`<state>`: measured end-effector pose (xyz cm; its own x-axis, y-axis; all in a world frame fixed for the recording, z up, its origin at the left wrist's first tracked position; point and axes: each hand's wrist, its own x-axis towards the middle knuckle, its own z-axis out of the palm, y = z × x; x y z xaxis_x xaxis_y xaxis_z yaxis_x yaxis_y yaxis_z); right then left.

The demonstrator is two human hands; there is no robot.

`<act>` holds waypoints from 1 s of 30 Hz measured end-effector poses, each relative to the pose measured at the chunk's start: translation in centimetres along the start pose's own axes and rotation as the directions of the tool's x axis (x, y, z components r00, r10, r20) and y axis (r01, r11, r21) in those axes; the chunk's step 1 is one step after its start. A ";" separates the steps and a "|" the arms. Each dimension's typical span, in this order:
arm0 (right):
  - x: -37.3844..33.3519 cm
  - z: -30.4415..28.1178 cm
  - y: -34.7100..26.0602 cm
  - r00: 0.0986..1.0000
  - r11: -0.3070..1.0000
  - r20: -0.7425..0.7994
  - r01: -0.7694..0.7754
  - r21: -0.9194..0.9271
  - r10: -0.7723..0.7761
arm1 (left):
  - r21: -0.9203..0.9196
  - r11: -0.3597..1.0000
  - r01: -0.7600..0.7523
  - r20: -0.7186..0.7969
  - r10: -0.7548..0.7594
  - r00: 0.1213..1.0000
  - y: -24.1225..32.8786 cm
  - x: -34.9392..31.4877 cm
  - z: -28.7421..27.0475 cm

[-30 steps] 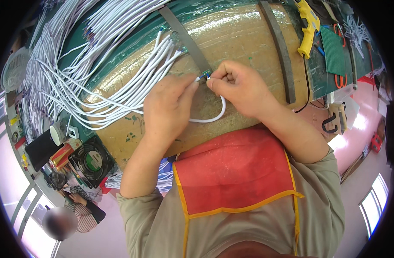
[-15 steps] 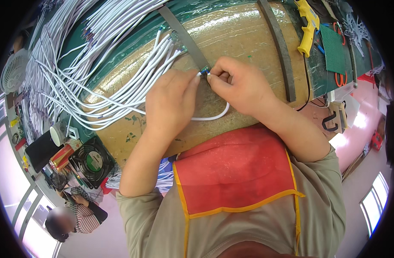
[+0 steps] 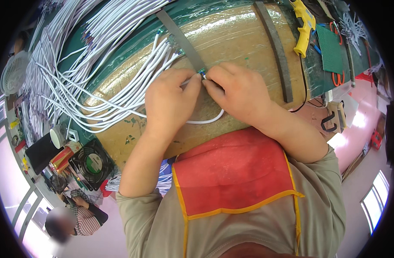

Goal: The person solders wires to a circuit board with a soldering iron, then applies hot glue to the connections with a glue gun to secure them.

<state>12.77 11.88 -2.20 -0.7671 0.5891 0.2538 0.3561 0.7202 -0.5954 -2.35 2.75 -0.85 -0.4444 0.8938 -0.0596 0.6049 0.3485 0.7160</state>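
Observation:
My left hand [image 3: 172, 98] and my right hand [image 3: 241, 89] meet over the brown work board, thumbs and fingertips pinched close together. Between them shows a small green piece with a blue bit [image 3: 201, 71], at the ends of white cable. It is too small to make out fully. A white cable [image 3: 209, 121] curves below both hands, from behind my left wrist up to my right hand. Left of my left hand, a bunch of white cables [image 3: 139, 92] bends across the board, small green pieces on several ends.
Two dark metal strips [image 3: 182, 38] [image 3: 275, 49] cross the board. A yellow glue gun [image 3: 305, 30] lies at the far right, beside a green perforated mat [image 3: 330, 49] and orange-handled scissors [image 3: 338, 79]. A black fan [image 3: 91, 164] stands at left, near a seated person [image 3: 87, 219].
My right hand has shifted slightly left and its fingers have flattened over the small green piece. My left fingertips have moved a little right, and the cable loop has dropped slightly.

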 end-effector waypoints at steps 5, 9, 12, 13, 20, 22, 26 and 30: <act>-0.5 -2.3 1.3 0.991 0.991 0.003 -0.130 0.034 0.130 | 0.017 0.999 0.048 0.065 -0.049 0.997 0.6 0.9 -0.6; -0.3 -7.9 4.7 0.850 0.868 -0.176 -0.489 0.091 0.497 | 0.069 0.995 0.070 0.097 -0.077 0.992 0.4 0.6 -1.2; -0.3 -11.4 9.2 0.705 0.753 -0.361 -0.658 -0.009 0.611 | 0.083 0.996 0.015 0.042 -0.019 0.999 0.0 0.2 -0.9; -0.6 -12.3 10.3 0.696 0.747 -0.382 -0.664 -0.019 0.608 | 0.046 0.997 0.058 0.068 -0.061 0.996 0.4 0.3 -0.9; 0.7 -12.5 12.9 0.614 0.559 -0.243 -0.787 -0.261 0.751 | 0.053 0.999 0.009 0.035 -0.011 0.999 0.6 0.1 -0.9; 0.4 -12.6 13.6 0.594 0.556 -0.213 -0.803 -0.215 0.776 | 0.064 0.997 -0.038 0.021 0.037 0.999 0.5 0.2 -0.7; -0.9 -12.6 14.0 0.592 0.587 -0.297 -0.801 -0.118 0.749 | 0.047 0.999 0.011 0.047 -0.013 0.999 0.4 0.2 -0.5; -3.8 -12.1 15.0 0.567 0.701 -0.412 -0.568 0.431 0.713 | 0.053 0.998 0.023 0.064 -0.026 0.998 0.6 0.2 -0.9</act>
<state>27.46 24.84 -2.89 0.0390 0.9987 0.0332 0.4553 0.0118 -0.8903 -2.66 2.89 0.13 -0.4167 0.9007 -0.1231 0.6290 0.3835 0.6762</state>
